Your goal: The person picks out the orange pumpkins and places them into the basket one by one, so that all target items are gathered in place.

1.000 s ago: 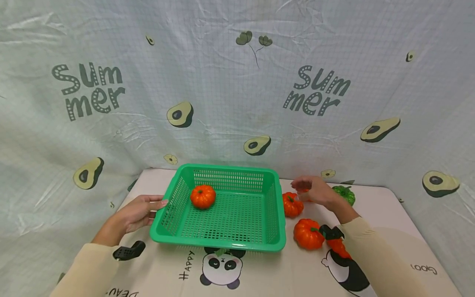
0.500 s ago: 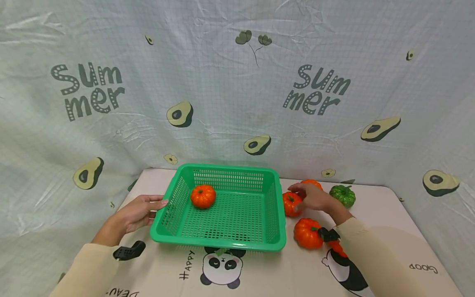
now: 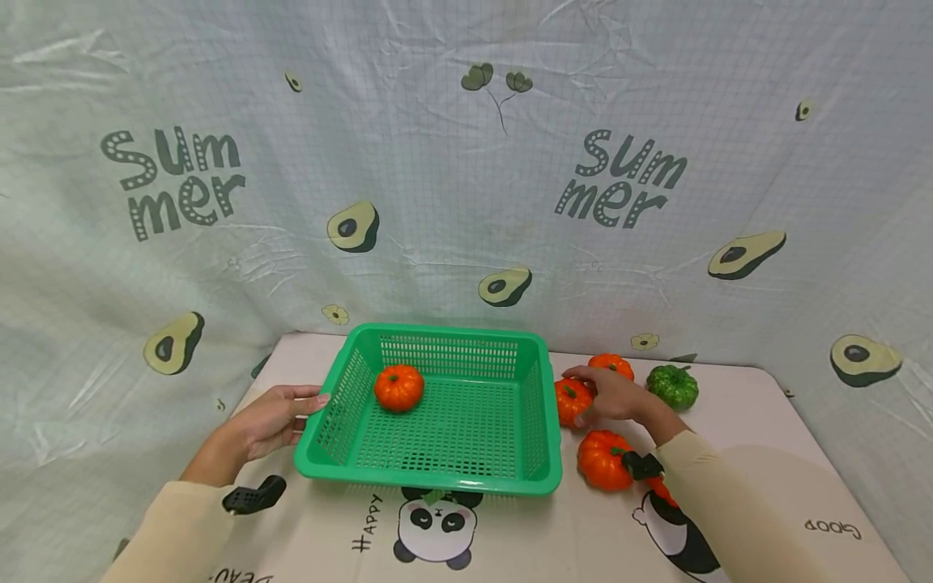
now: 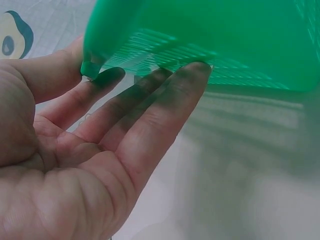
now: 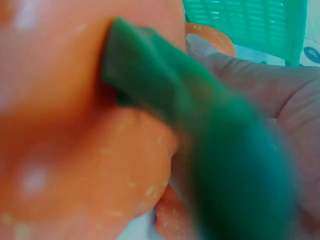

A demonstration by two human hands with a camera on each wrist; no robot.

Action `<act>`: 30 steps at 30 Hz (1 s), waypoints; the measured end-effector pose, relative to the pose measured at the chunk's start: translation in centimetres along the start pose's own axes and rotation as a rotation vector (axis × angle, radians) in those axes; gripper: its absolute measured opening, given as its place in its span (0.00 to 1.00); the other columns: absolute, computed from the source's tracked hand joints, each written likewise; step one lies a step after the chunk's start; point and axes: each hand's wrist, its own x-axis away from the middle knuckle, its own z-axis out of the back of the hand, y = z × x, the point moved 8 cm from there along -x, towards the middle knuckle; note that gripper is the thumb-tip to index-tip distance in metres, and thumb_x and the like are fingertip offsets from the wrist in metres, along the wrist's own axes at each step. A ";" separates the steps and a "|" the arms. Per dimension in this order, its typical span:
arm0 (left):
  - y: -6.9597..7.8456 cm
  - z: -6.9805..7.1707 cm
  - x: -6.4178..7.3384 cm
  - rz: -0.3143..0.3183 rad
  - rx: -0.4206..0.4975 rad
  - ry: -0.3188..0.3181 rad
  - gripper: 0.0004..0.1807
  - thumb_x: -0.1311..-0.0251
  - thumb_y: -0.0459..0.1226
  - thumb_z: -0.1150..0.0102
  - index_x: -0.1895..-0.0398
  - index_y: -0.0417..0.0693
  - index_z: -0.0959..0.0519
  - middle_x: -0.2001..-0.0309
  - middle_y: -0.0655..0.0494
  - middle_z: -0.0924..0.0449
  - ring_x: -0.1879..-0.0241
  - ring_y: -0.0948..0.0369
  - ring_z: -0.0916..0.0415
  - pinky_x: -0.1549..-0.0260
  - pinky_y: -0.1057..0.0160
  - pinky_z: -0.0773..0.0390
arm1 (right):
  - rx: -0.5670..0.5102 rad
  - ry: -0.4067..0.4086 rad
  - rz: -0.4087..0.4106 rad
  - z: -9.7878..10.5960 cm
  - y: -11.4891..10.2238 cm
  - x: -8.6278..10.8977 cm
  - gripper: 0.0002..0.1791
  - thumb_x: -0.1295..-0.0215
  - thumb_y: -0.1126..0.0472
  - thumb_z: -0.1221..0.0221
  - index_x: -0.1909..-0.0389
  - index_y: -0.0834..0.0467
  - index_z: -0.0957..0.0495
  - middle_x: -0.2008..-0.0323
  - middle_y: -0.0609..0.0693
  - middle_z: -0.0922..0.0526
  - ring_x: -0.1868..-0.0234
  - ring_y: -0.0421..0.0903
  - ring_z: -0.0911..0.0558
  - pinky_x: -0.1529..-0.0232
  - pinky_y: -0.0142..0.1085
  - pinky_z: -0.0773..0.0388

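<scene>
My left hand [image 3: 273, 417] holds the left rim of a green plastic basket [image 3: 430, 484], thumb on the rim. In the left wrist view its fingers [image 4: 155, 117] reach below the rim to the slotted side wall. One orange pumpkin [image 3: 398, 388] lies inside the basket, at the back left. My right hand [image 3: 615, 394] has its thumb and fingers round another orange pumpkin [image 3: 571, 402], just outside the basket's right wall. A nearer pumpkin with a green stem [image 5: 145, 65] fills much of the right wrist view and hides most of that grip.
Behind the right hand sit an orange pumpkin [image 3: 611, 366] and a green pumpkin [image 3: 673, 387]. A larger orange pumpkin [image 3: 603, 460] lies in front, near the wrist. Partly under the right sleeve is a red-orange piece [image 3: 662, 491]. A printed curtain [image 3: 437, 162] hangs behind the table.
My right hand has moved left and down onto the pumpkin beside the basket, uncovering the orange one behind. The left hand and basket stay put.
</scene>
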 end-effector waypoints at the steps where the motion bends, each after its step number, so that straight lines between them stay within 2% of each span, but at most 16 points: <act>1: 0.0 0.0 0.0 -0.001 0.000 -0.001 0.36 0.22 0.42 0.45 0.22 0.27 0.43 0.55 0.59 0.11 0.56 0.61 0.11 0.54 0.56 0.11 | 0.001 0.005 -0.001 0.1 0.0 0.0 0.44 0.49 0.62 0.23 0.29 0.60 0.28 0.32 0.65 0.24 0.33 0.64 0.25 0.31 0.64 0.29; 17: 0.0 0.0 -0.1 -0.001 -0.012 0.005 0.36 0.22 0.41 0.45 0.22 0.26 0.43 0.55 0.58 0.11 0.56 0.60 0.12 0.54 0.56 0.11 | -0.053 0.037 -0.004 1.5 -0.6 0.8 0.46 0.50 0.61 0.22 0.27 0.59 0.28 0.29 0.64 0.26 0.29 0.65 0.29 0.29 0.64 0.31; 20: -0.1 0.1 0.0 0.003 -0.018 0.010 0.36 0.21 0.41 0.45 0.22 0.26 0.43 0.55 0.58 0.12 0.56 0.60 0.12 0.54 0.55 0.11 | -0.048 0.042 0.013 1.8 -0.9 0.9 0.46 0.49 0.60 0.22 0.27 0.59 0.28 0.30 0.64 0.25 0.30 0.65 0.28 0.30 0.63 0.30; 30: -0.2 0.2 -0.1 0.003 -0.019 0.010 0.36 0.21 0.42 0.46 0.22 0.27 0.43 0.55 0.58 0.11 0.56 0.60 0.11 0.54 0.55 0.11 | -0.096 0.053 -0.007 2.7 -0.8 1.1 0.45 0.50 0.59 0.22 0.28 0.57 0.27 0.31 0.62 0.24 0.33 0.62 0.26 0.32 0.60 0.27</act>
